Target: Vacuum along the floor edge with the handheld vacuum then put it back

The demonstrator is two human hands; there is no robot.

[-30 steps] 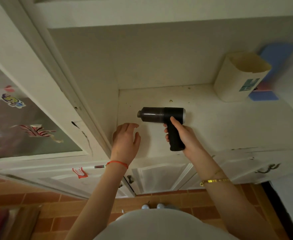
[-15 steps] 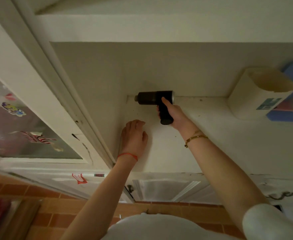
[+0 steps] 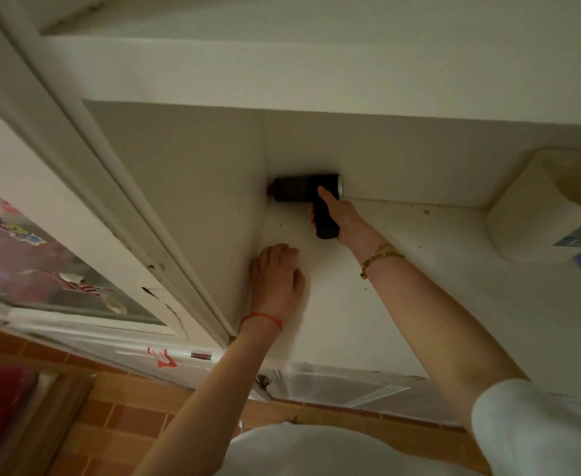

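Observation:
The handheld vacuum (image 3: 301,192) is black, with a short barrel and a pistol grip. It lies at the far left back corner of the white cabinet shelf (image 3: 436,286), its nozzle against the left wall. My right hand (image 3: 342,218) is wrapped around its grip, index finger stretched along the barrel. My left hand (image 3: 277,280) rests flat on the shelf near the left wall, fingers slightly apart, holding nothing.
A cream plastic container (image 3: 543,214) lies on the shelf at the right, with something blue beside it. A glass cabinet door (image 3: 42,262) with stickers stands open at left. Lower cabinet doors (image 3: 333,383) and orange tiled floor (image 3: 117,424) are below.
My right hand has carried the vacuum from the shelf's front to the back left corner. My left hand has slid slightly deeper onto the shelf, and my head has moved closer.

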